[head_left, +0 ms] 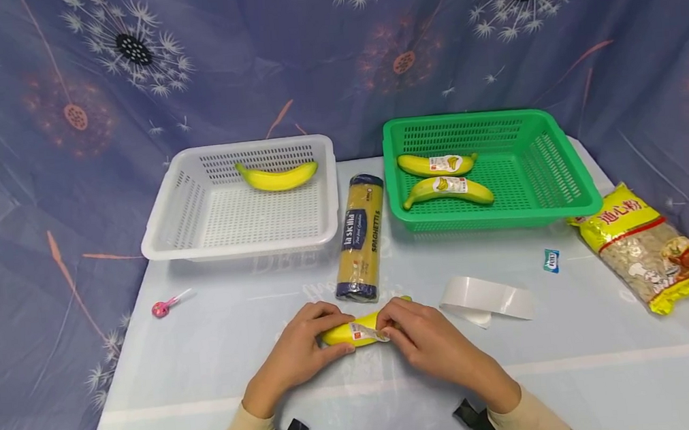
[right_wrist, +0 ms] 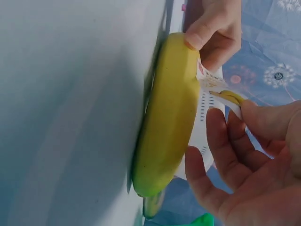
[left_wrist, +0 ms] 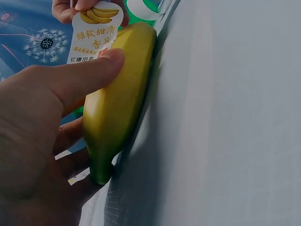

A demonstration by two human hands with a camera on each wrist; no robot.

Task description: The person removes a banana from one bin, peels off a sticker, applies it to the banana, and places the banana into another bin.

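A yellow banana [head_left: 335, 336] lies on the table in front of me. My left hand [head_left: 301, 348] grips its left end, thumb on the near side and fingers round the far side. A white banana label [left_wrist: 96, 35] sticks to it at one end, close to the left thumb. The label's other end stands lifted off the peel, pinched between the thumb and finger of my right hand [head_left: 432, 340]. In the right wrist view the right hand's other fingers [right_wrist: 225, 155] are spread beside the banana.
A white basket [head_left: 237, 248] holds one banana without a label; a green basket [head_left: 498, 217] holds two labelled bananas. Between them lies a spaghetti pack [head_left: 362, 241]. A white backing strip [head_left: 493, 295], small blue packet [head_left: 551, 260], yellow noodle bag [head_left: 645, 247] and pink lollipop [head_left: 161, 309] lie around.
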